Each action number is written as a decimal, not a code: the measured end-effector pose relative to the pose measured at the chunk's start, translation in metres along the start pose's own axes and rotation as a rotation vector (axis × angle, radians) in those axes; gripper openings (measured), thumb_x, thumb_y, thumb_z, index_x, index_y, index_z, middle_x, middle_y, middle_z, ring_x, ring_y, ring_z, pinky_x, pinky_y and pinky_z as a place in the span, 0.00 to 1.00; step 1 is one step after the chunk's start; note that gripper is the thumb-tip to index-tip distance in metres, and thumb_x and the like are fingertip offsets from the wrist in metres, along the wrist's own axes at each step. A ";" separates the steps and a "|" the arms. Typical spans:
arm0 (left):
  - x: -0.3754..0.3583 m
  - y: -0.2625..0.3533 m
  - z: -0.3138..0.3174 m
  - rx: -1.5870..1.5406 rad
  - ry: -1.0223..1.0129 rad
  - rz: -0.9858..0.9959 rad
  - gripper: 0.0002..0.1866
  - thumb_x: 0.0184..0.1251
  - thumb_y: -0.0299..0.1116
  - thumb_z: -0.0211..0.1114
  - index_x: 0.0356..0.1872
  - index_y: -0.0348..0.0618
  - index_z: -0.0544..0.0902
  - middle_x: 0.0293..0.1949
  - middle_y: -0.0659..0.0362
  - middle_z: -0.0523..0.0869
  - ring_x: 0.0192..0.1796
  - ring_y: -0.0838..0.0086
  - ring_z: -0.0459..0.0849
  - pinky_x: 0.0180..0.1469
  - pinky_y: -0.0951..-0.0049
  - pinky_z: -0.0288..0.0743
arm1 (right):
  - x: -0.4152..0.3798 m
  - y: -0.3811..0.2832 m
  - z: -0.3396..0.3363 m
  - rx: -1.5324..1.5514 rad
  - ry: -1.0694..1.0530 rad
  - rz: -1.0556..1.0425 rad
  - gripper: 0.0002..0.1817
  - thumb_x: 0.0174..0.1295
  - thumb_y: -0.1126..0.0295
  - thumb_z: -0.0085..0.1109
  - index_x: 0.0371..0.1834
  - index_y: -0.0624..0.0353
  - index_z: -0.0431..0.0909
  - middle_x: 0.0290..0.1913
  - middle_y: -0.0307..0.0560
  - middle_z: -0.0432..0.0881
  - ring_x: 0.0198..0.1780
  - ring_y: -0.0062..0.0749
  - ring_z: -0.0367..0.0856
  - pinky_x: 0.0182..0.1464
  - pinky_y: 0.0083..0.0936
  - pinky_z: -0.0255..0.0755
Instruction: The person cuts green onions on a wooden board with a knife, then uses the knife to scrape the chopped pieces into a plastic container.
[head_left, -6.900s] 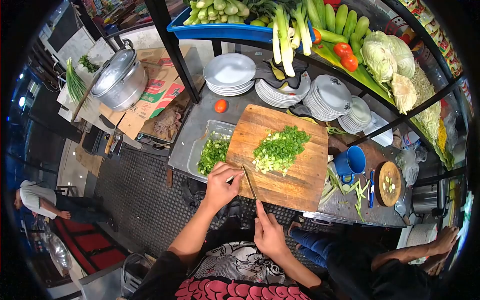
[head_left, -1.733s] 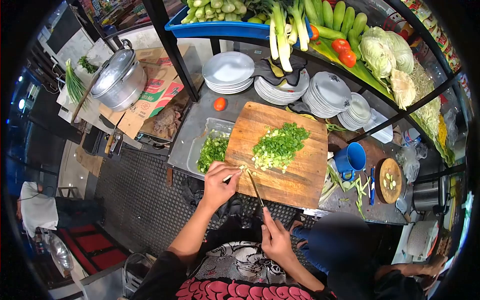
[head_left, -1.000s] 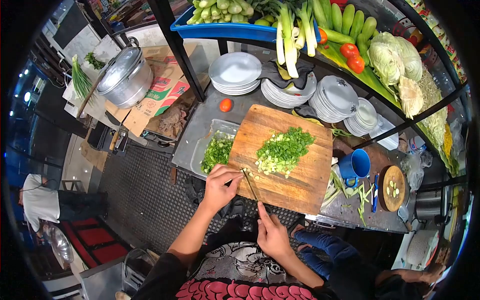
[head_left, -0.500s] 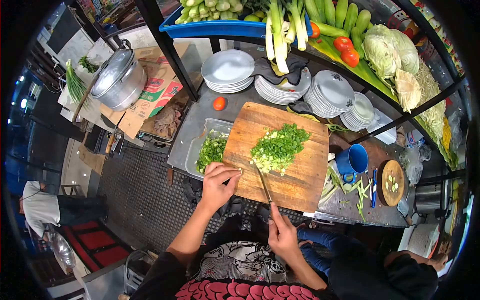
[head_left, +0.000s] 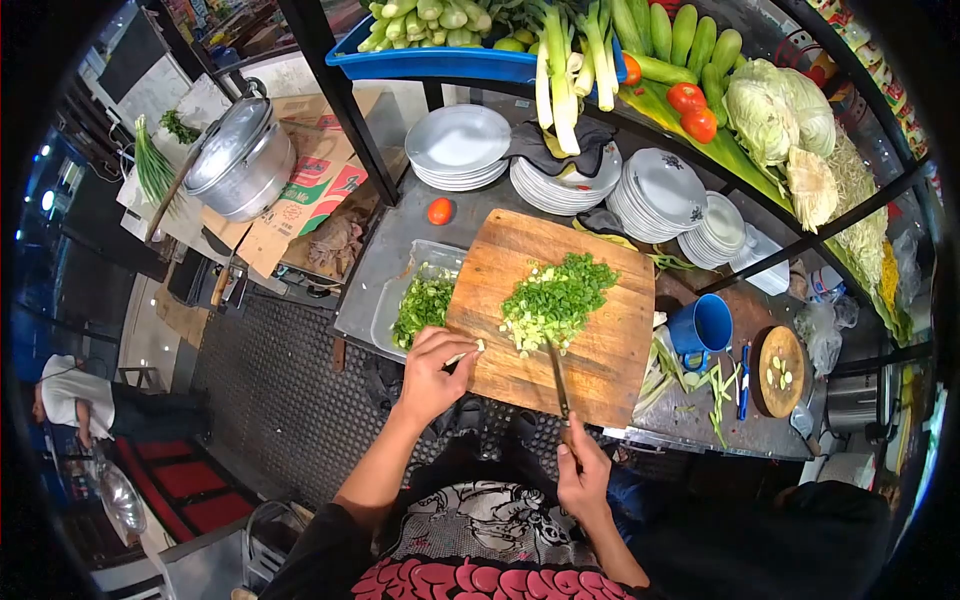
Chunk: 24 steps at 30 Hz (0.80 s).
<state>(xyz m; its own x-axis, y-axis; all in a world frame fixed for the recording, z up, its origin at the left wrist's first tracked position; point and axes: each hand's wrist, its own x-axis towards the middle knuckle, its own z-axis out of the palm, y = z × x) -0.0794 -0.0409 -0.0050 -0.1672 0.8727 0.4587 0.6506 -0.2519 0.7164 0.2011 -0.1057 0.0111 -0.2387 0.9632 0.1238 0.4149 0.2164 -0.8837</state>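
Observation:
A heap of chopped spring onion [head_left: 562, 298] lies on the wooden cutting board [head_left: 610, 375]. My right hand [head_left: 585, 475] is wrapped round the handle of a knife [head_left: 561, 385], its blade tip at the heap's lower edge. At the board's left edge, my left hand [head_left: 435, 372] pinches a small pale spring onion end [head_left: 479, 346] between thumb and fingers. Just beyond that hand, a clear plastic container [head_left: 384, 312] holds more chopped greens [head_left: 424, 308], partly hidden by the board.
Stacked plates [head_left: 458, 140] stand behind the board, near a tomato [head_left: 440, 210]. To the right are a blue mug [head_left: 703, 325], green trimmings [head_left: 718, 400] and a small round board [head_left: 780, 395]. Vegetables fill the shelf above. Dark clothing of another person [head_left: 760, 530] is close on my right.
My right hand has moved the knife rightward, and its blade now points up into the heap's lower edge. My left hand stays nearly still. The person at right has shifted.

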 end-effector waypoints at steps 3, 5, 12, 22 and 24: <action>-0.002 0.001 0.002 -0.002 0.019 -0.015 0.07 0.56 0.20 0.80 0.35 0.39 0.94 0.38 0.55 0.94 0.43 0.61 0.87 0.49 0.64 0.80 | 0.002 -0.007 -0.005 -0.021 -0.024 -0.026 0.27 0.74 0.76 0.59 0.77 0.61 0.75 0.37 0.55 0.82 0.33 0.43 0.80 0.40 0.31 0.76; -0.001 0.002 0.001 0.002 0.011 0.003 0.07 0.56 0.19 0.79 0.35 0.39 0.93 0.38 0.55 0.93 0.43 0.61 0.87 0.48 0.64 0.80 | 0.002 -0.008 -0.004 -0.024 -0.086 -0.014 0.27 0.74 0.76 0.59 0.77 0.62 0.74 0.38 0.56 0.82 0.33 0.45 0.81 0.40 0.32 0.76; 0.001 0.000 -0.001 -0.018 -0.005 0.000 0.07 0.54 0.17 0.78 0.34 0.39 0.93 0.37 0.54 0.93 0.42 0.61 0.87 0.47 0.65 0.81 | 0.012 -0.026 0.017 -0.071 -0.243 0.073 0.32 0.75 0.77 0.56 0.83 0.58 0.66 0.34 0.53 0.76 0.30 0.43 0.77 0.38 0.34 0.75; -0.002 0.004 0.007 -0.001 0.051 -0.028 0.07 0.55 0.19 0.77 0.35 0.39 0.93 0.37 0.56 0.92 0.42 0.59 0.86 0.50 0.63 0.77 | 0.012 -0.013 0.041 -0.130 -0.300 -0.001 0.37 0.74 0.74 0.57 0.87 0.52 0.61 0.39 0.60 0.77 0.33 0.61 0.83 0.36 0.50 0.80; -0.003 0.004 0.008 0.004 0.058 -0.032 0.07 0.55 0.19 0.77 0.35 0.39 0.93 0.37 0.57 0.92 0.42 0.59 0.86 0.51 0.63 0.77 | 0.011 -0.010 0.043 -0.143 -0.305 -0.005 0.38 0.74 0.74 0.57 0.87 0.52 0.60 0.39 0.60 0.77 0.33 0.61 0.83 0.36 0.51 0.80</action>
<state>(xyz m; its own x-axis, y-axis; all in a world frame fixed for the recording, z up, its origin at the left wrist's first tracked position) -0.0704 -0.0410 -0.0071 -0.2305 0.8549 0.4648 0.6473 -0.2220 0.7292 0.1566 -0.1041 0.0017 -0.4839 0.8745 -0.0315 0.5270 0.2625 -0.8083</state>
